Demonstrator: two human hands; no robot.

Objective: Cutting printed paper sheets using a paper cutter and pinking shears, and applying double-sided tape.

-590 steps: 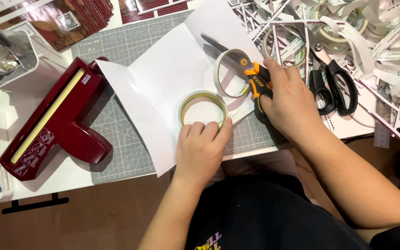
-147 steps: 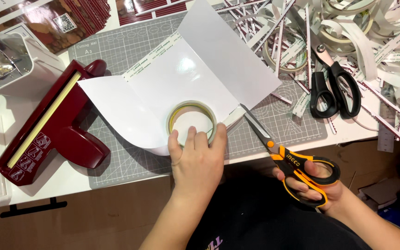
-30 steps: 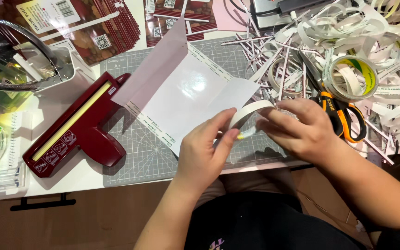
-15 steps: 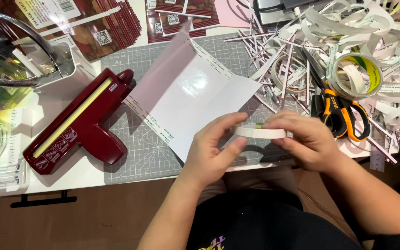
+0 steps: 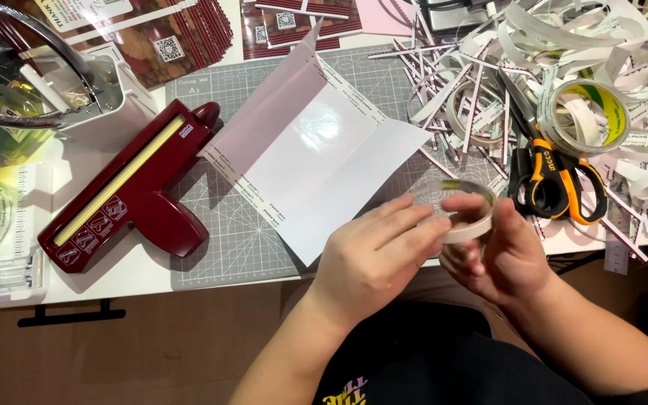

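A thin roll of double-sided tape (image 5: pixel 465 214) is held between both hands at the table's front edge. My right hand (image 5: pixel 500 255) grips the roll from below and behind. My left hand (image 5: pixel 373 259) has its fingertips on the roll's near rim. Just left of the hands lies a folded white card (image 5: pixel 316 161) with tape strips along its edges, resting on a grey cutting mat (image 5: pixel 226 232). Orange-handled scissors (image 5: pixel 556 184) lie on the table to the right of the roll.
A dark red punch tool (image 5: pixel 133 191) lies left of the card. A heap of peeled tape backing strips (image 5: pixel 489 82) and another tape roll (image 5: pixel 586 116) fill the back right. Printed cards (image 5: pixel 166 37) sit at the back, a white container (image 5: pixel 99 97) at the left.
Over the last second both hands with the tape roll stayed near the front edge, turning it slightly. Earlier, the right hand held the scissors, which now lie on the table.
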